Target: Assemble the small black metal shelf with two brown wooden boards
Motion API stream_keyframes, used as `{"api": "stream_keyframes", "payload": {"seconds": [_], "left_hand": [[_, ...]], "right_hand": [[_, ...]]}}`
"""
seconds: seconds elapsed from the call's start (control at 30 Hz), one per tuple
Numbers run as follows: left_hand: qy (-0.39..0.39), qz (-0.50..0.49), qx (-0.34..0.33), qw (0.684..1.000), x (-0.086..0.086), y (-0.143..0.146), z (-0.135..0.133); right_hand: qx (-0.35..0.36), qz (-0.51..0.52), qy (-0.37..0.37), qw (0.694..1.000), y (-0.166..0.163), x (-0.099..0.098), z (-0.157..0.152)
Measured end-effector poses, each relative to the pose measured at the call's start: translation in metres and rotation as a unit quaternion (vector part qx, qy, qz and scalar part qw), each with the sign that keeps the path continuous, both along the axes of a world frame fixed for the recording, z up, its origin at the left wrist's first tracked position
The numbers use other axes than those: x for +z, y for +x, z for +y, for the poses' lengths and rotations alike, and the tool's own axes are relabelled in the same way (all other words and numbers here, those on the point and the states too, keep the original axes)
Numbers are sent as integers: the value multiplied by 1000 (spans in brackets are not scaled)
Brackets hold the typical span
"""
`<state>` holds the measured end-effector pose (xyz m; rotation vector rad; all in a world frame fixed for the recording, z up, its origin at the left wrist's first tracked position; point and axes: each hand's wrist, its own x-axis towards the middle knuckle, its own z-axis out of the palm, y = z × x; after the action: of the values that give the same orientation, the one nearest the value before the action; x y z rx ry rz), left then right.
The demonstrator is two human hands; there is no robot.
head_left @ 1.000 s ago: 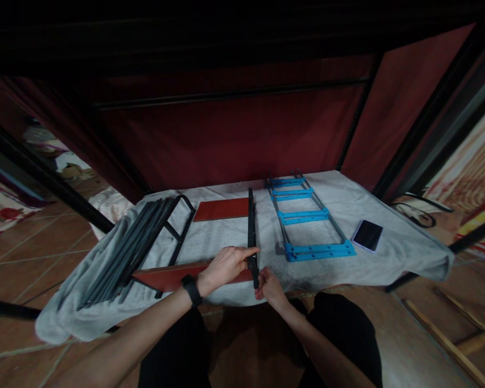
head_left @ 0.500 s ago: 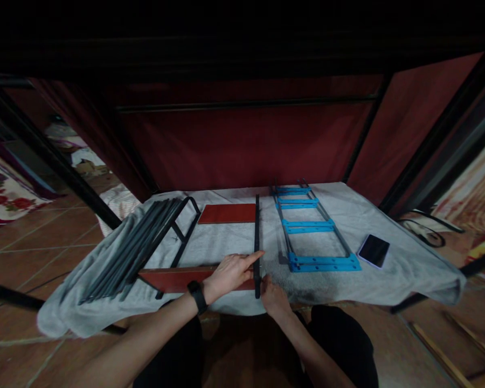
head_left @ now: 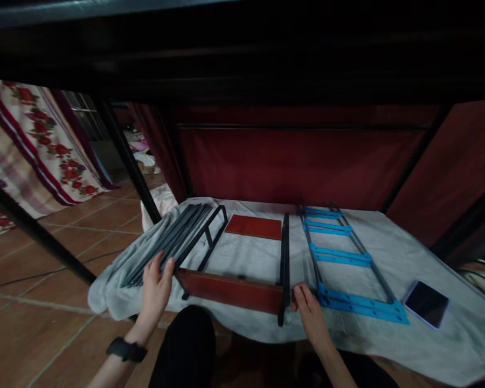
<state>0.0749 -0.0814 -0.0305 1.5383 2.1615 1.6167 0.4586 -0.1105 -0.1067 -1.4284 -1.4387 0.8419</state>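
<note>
My left hand [head_left: 156, 288], with a black watch on its wrist, lies with fingers stretched out on the near end of a bundle of grey metal rods [head_left: 165, 242], beside the left end of the near red-brown board [head_left: 230, 289]. My right hand [head_left: 307, 307] has its fingers curled at the near end of a black metal bar [head_left: 284, 258] that joins the near board to a far red-brown board [head_left: 254, 227]. All of this rests on a grey cloth [head_left: 388, 253].
A black and blue ladder-like frame [head_left: 343, 258] lies right of the bar, with a dark phone [head_left: 426, 303] further right. A black side frame [head_left: 204, 240] lies between the rods and the boards. Dark red fabric walls and black posts surround the spot; tiled floor and flowered fabric are at left.
My left hand has left the black bar and moved left onto the grey rods. My view has swung left, so everything sits further right.
</note>
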Motion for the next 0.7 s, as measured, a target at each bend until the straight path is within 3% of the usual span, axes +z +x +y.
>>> {"api": "stream_keyframes", "payload": {"seconds": [0.07,0.13,0.2,0.33,0.47,0.7], "left_hand": [[-49,-97,-12,994,-6,-20,9],[-80,-178,-76,978,-13,-27,17],[-83,-240,-125,959,-22,-28,25],[-59,-334,-129,932,-41,-32,34],[-67,-354,-99,928,-50,-33,33],[-82,-306,-132,939,-34,-22,27]], "right_hand": [[-5,-15,3,1000,-3,2,4],[-12,-23,1,1000,-4,3,7],[-16,-23,-7,1000,-4,3,8],[-10,-15,-16,1000,-3,-1,7],[-54,6,-30,998,-4,-10,9],[-80,66,-35,994,-8,-13,10]]}}
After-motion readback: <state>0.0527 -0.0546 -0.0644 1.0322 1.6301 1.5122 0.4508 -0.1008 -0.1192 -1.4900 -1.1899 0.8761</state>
